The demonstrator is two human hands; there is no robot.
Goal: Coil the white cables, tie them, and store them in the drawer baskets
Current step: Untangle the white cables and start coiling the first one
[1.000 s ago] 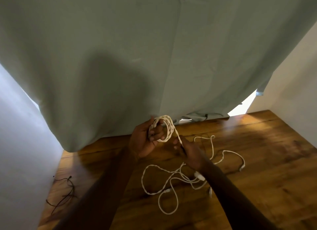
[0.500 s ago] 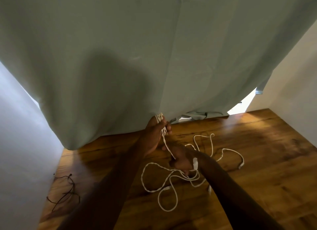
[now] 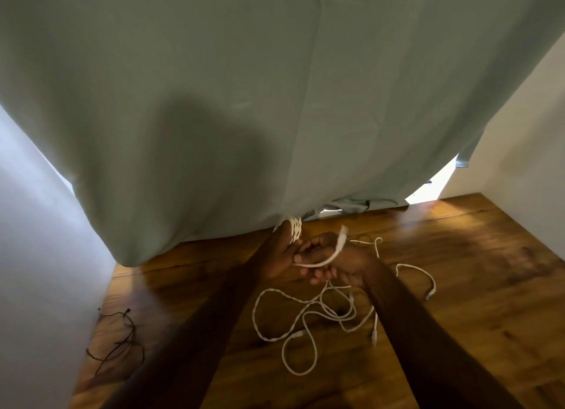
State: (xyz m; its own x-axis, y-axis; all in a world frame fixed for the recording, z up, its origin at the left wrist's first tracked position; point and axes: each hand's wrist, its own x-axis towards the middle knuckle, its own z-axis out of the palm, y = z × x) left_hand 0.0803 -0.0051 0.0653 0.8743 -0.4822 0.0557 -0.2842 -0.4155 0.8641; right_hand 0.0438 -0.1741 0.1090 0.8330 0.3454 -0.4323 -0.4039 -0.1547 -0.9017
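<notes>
Your left hand [image 3: 279,254] grips white coil [image 3: 295,230] at far side. Right hand [image 3: 328,263] pinches free cable end [image 3: 334,253], axis running across toward left; loose cables [image 3: 305,323] lie below both hands, nearer right.

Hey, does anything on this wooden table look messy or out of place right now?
Yes. Loose white cables sprawl in a tangle on the brown wooden table below the hands, not yet coiled. A thin dark wire also lies loose near the table's left edge, apart from them.
</notes>
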